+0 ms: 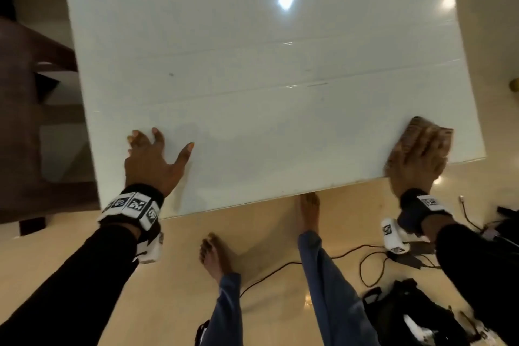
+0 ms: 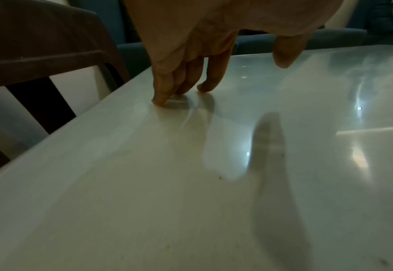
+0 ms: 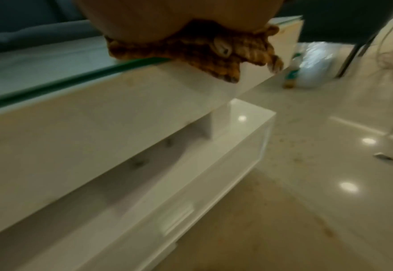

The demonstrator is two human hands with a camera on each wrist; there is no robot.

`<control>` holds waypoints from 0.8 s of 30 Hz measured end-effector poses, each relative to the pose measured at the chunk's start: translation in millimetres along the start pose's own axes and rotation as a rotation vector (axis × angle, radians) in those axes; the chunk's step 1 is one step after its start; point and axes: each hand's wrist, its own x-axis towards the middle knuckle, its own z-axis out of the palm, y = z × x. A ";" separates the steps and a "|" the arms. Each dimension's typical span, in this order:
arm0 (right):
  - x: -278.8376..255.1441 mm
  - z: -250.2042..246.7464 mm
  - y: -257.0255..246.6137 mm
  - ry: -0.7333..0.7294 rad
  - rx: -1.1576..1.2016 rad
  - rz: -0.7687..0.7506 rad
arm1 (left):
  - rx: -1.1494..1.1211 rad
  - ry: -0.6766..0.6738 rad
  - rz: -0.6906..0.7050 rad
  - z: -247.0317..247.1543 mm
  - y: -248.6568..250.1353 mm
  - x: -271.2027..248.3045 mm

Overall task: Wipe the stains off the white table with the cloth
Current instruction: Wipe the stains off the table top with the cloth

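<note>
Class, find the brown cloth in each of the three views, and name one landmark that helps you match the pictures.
Head view: the cloth lies at the table's near right corner, under the right hand.
Left wrist view: the cloth is not in it; only the left hand on the tabletop.
Right wrist view: the cloth is top centre, hanging over the table's edge.
Shared landmark: the white table.

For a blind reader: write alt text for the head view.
A right hand presses a brown cloth at the near right corner of a glossy white table. The left hand rests spread on its near left; bare feet show below.
</note>
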 end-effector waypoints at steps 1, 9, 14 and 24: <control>-23.9 11.3 -23.5 -0.014 -0.021 -0.067 | -0.027 -0.007 0.015 -0.1 0.2 0.7; -259.4 104.7 -290.0 -0.145 -0.060 -0.590 | -0.460 0.042 -0.031 -34.9 -76.4 0.2; -293.3 132.9 -436.3 -0.207 -0.006 -0.616 | -0.646 0.001 -0.099 -27.0 -134.7 -9.6; -356.7 149.2 -379.5 -0.264 -0.193 -1.225 | -0.777 -0.038 -0.345 -3.0 -156.9 -30.9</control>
